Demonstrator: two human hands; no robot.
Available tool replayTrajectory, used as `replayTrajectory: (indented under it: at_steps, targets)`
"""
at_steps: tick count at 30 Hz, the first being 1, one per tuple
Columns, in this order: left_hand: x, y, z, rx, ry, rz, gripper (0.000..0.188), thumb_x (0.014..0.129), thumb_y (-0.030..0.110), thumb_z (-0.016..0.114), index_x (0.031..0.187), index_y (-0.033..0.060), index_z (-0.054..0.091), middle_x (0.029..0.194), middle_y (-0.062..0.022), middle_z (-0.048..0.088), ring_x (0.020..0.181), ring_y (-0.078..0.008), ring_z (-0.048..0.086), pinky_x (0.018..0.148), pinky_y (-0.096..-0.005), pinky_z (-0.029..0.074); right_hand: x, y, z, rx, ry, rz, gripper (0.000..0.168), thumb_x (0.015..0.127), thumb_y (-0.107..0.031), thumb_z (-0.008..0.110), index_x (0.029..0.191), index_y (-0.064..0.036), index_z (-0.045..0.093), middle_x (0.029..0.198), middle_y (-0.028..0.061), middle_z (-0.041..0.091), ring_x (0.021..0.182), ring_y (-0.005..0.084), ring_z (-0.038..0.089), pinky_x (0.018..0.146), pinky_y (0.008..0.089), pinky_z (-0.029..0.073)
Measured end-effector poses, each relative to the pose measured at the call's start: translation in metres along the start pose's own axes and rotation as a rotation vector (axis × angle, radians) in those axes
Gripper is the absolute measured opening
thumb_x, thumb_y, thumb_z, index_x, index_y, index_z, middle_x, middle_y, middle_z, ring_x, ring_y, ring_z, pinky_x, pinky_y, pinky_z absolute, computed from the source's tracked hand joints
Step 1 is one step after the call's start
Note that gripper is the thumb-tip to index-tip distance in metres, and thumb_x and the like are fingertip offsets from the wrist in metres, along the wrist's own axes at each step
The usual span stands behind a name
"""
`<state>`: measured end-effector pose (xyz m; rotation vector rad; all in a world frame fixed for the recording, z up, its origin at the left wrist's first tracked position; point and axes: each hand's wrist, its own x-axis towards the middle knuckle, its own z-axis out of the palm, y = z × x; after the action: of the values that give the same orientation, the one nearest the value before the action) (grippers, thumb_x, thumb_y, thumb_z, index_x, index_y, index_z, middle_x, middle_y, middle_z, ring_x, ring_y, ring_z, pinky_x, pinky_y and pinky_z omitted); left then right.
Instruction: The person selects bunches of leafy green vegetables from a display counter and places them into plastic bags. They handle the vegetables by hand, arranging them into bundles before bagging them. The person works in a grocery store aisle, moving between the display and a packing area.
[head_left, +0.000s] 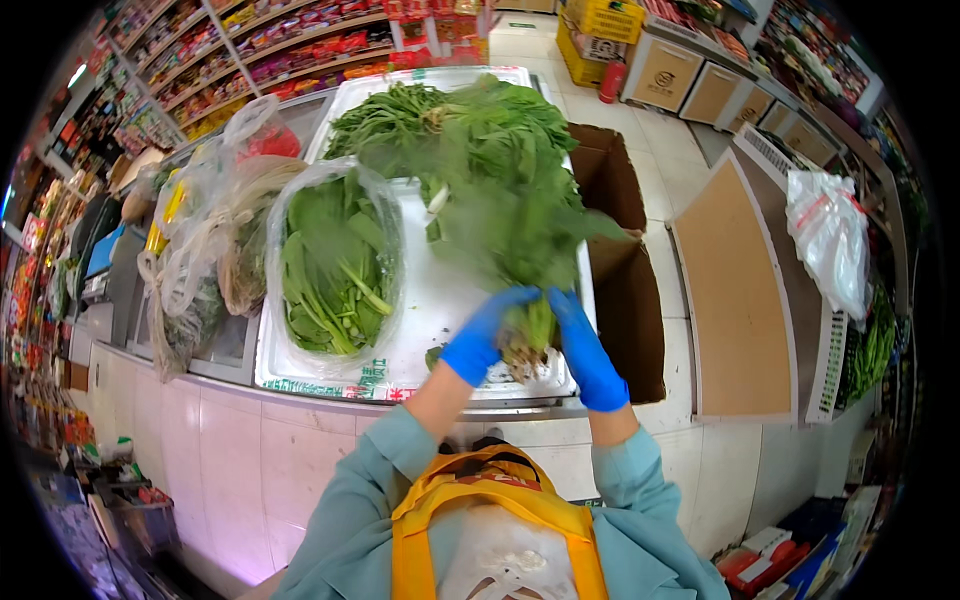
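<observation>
Both my hands wear blue gloves. My left hand (484, 334) and my right hand (592, 352) close in from either side on the root end of a bunch of leafy greens (529, 247). Soil-specked pale roots point toward me, while the leaves spread away and blur with motion. Under the bunch lies a white foam tray (435, 315), bearing printed writing on its near rim. More leafy greens (517, 127) are heaped at its far end, overlapping the held bunch. Left of my hands, a clear plastic bag (337, 262) full of leafy greens rests on the tray.
Knotted plastic bags of produce (195, 262) crowd the counter at left. Open brown cardboard boxes (626, 315) stand just right of the tray. Farther right, a roll of white plastic bags (829, 240) hangs by a slanted board (731, 300). Snack shelves (300, 52) rise behind.
</observation>
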<state>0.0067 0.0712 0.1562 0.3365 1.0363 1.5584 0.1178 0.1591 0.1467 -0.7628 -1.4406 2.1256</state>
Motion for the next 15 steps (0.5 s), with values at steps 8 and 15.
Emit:
replayTrajectory:
  at_steps: [8,15]
  targets:
    - [0.043,0.044,-0.09,-0.492,-0.067,0.036,0.045,0.084,0.023,0.054,0.12,-0.004,0.047,0.106,-0.021,0.059,0.093,-0.034,0.059,0.083,-0.0449,0.051,0.059,0.087,0.004,-0.763,-0.051,-0.13,0.063,0.087,-0.044,0.051,0.135,-0.006,0.036,0.117,0.0142,0.053,0.099,0.0273,0.057,0.083,0.0385,0.046]
    - [0.03,0.064,-0.101,-0.49,-0.095,0.064,0.037,0.082,0.016,0.056,0.115,-0.0014,0.054,0.107,-0.0153,0.061,0.095,-0.0262,0.061,0.086,-0.039,0.05,0.022,0.15,0.099,-1.255,-0.103,-0.341,0.032,0.077,-0.034,0.064,0.094,-0.007,0.058,0.089,0.0163,0.057,0.076,0.033,0.061,0.066,0.0436,0.049]
